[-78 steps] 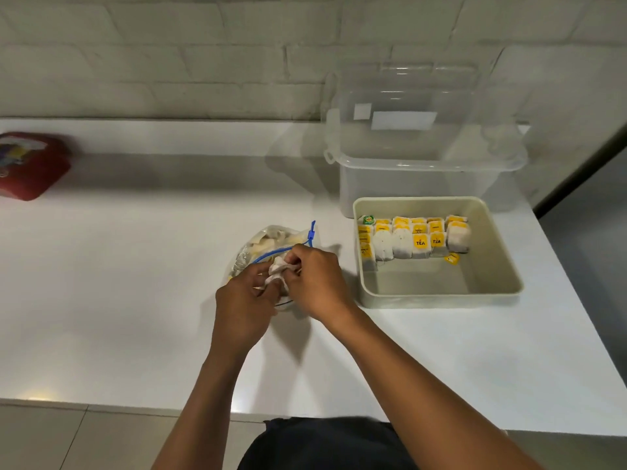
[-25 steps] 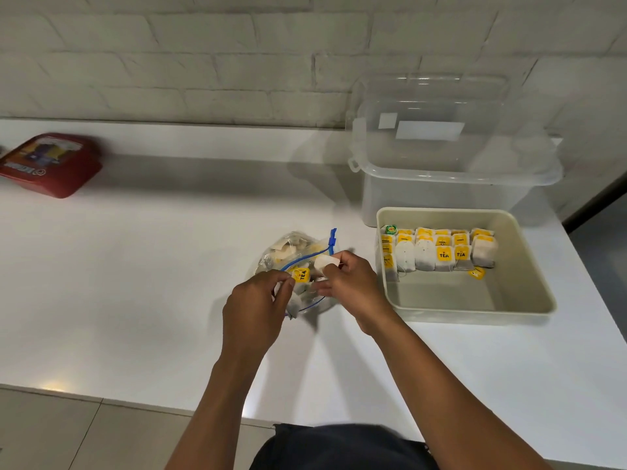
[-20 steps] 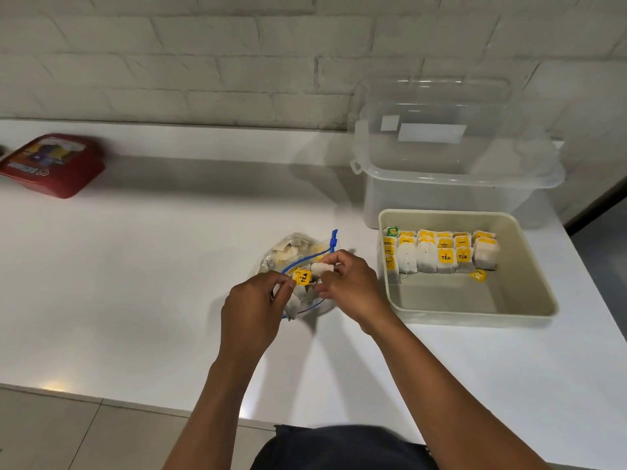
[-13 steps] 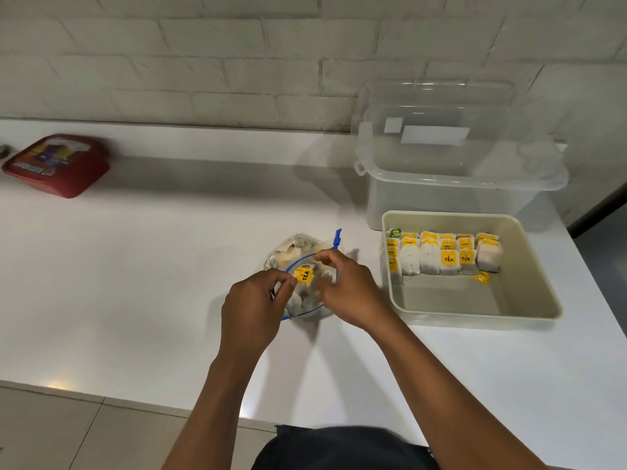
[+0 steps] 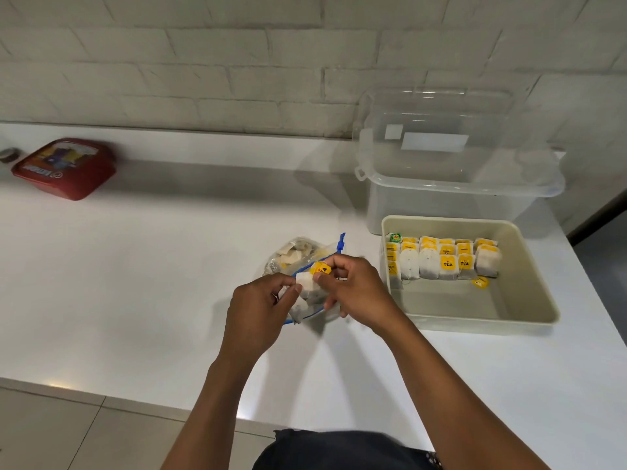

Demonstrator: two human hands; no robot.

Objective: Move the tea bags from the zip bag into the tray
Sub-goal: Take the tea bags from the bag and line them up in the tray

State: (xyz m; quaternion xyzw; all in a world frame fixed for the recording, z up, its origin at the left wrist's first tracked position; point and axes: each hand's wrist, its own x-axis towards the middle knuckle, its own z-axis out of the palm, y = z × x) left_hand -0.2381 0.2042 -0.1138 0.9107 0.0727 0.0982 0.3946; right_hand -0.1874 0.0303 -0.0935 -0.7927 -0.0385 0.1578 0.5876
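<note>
Clear blue-zippered plastic zip bag [image 5: 298,257] holds loose tea bags; both hands, left hand [image 5: 259,308] and right hand [image 5: 356,290], pinch one white tea bag [image 5: 310,283]. At 3 o'clock, the beige rectangular tray [image 5: 529,283] holds a row of tea bags [image 5: 444,262] along its far wall, its near half bare.

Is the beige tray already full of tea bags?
Not full. The tray holds one row of tea bags along its far side; the near floor is bare.

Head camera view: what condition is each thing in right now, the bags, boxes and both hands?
zip bag: open, lying on the counter, tea bags still inside.
tea bag: pinched between both hands, over the bag's mouth.
left hand: pinches the tea bag.
right hand: pinches its yellow tag.
tray: row of tea bags along its far side, near part bare.
clear bin: lid on.
red container: closed.
</note>
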